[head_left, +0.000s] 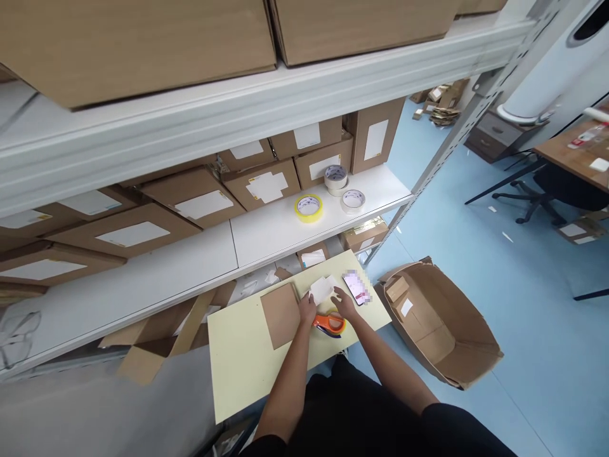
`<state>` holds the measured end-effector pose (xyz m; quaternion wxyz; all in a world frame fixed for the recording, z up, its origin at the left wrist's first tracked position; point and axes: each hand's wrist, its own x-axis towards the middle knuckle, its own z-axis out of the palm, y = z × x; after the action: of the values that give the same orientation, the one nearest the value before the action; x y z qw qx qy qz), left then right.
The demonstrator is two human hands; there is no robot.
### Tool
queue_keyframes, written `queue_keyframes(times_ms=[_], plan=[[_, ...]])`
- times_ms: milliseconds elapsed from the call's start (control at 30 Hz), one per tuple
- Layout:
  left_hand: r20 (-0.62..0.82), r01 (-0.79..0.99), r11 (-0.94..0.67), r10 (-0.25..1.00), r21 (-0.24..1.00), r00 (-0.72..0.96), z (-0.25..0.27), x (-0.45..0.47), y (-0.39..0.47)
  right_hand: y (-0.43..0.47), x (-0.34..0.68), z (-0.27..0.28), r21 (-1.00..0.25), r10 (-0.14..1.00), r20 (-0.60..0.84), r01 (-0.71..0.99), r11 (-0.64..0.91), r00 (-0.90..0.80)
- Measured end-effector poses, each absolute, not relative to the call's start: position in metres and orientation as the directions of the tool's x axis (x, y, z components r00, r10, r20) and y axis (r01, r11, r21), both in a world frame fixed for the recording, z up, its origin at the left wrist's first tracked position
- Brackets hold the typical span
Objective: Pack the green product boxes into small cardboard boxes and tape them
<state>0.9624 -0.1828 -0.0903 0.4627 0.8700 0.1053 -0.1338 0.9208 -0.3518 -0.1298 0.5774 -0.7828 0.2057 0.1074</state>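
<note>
My left hand (307,309) pinches the lower left edge of some white paper pieces (321,289), which look like labels. Close to their right edge is my right hand (345,304), its fingers curved and apart; whether they touch the paper I cannot tell. Just below both hands an orange tape dispenser (328,323) rests on the pale yellow tabletop (238,374). Left of my left hand lies a brown cardboard box (280,315). A phone (354,289) with a lit, blurred screen lies beyond my right hand.
A shelf (280,244) runs behind the table, bearing labelled cartons (261,186), a yellow tape roll (308,208) and white tape rolls (353,200). On the floor at right stands a large open carton (469,317). An upright shelf post (442,149) rises at right.
</note>
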Motion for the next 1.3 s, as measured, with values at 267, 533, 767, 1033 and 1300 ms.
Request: queue_keyframes(times_ms=[267, 533, 767, 1033, 1300], plan=[[-0.248, 0.250, -0.478, 0.068, 0.842, 0.966, -0.074, 0.951, -0.179, -0.351, 0.934, -0.115, -0.824, -0.373, -0.399, -0.506, -0.255, 0.838], [-0.117, 0.150, -0.599, 0.093, 0.787, 0.989, -0.027, 0.948, -0.151, -0.363, 0.931, -0.099, -0.905, -0.242, -0.368, -0.406, -0.129, 0.898], [-0.163, 0.102, -0.468, -0.092, 0.878, 0.982, 0.037, 0.952, -0.099, -0.365, 0.941, -0.045, -0.981, 0.182, -0.168, -0.147, -0.125, 0.969], [-0.183, 0.159, -0.426, -0.017, 0.891, 0.983, 0.077, 0.943, -0.074, -0.359, 0.972, -0.003, -0.992, 0.529, -0.124, -0.096, -0.080, 0.839], [-0.129, 0.156, -0.386, 0.094, 0.909, 0.987, 0.081, 0.929, -0.064, -0.358, 0.966, 0.001, -0.993, 0.521, -0.118, -0.086, -0.086, 0.846]])
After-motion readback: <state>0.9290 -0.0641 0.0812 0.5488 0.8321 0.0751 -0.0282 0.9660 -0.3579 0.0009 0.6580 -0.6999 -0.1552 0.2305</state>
